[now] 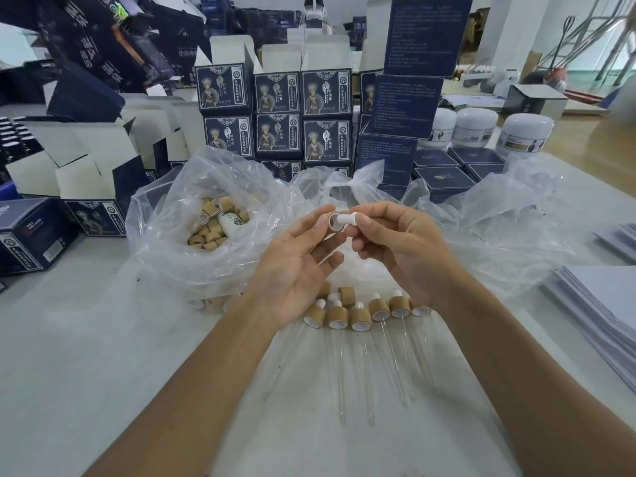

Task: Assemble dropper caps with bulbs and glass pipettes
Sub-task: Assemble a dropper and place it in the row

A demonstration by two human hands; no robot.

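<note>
My left hand (296, 266) pinches a tan wooden dropper cap (334, 222) between thumb and fingertips, its open side facing right. My right hand (399, 246) pinches a white rubber bulb (346, 219) whose tip sits at the cap's opening. Both hands hover above the table. Below them lies a row of several assembled droppers (359, 318) with wooden caps, white bulbs and clear glass pipettes (392, 359) pointing toward me.
A clear plastic bag (192, 249) with several loose wooden caps (210, 232) and a small white bottle sits at left centre. More crumpled plastic (499, 228) lies to the right. Dark blue boxes (278, 132), white jars (475, 127) and a paper stack (599, 304) surround the work area.
</note>
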